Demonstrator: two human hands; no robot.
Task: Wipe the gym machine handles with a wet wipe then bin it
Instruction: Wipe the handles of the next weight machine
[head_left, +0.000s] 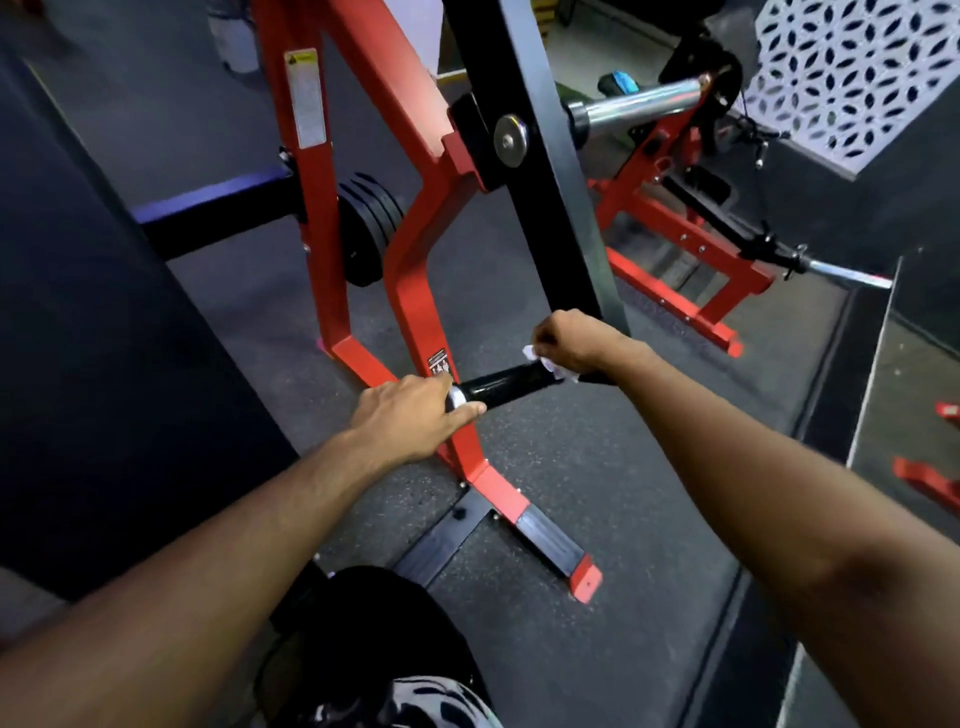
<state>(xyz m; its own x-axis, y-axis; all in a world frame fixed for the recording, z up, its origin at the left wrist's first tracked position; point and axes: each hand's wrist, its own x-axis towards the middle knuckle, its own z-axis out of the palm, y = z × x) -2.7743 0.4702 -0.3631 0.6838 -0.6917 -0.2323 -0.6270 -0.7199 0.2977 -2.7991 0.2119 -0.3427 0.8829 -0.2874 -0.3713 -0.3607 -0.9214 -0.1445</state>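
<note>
A black handle (506, 387) of the red gym machine (415, 249) runs across the middle of the view, with a silver cap at its near end. My left hand (410, 421) grips that capped end, thumb underneath. My right hand (563, 343) is wrapped over the handle's far end and holds a white wet wipe (532, 354) against it; bits of the wipe stick out on both sides of the fingers. No bin is in view.
A black upright bar (545, 171) rises just behind my right hand. Black weight plates (369, 228) hang on the frame. A chrome sleeve (634, 109) and a second red machine (685, 260) stand at the right. A dark pad (78, 312) fills the left.
</note>
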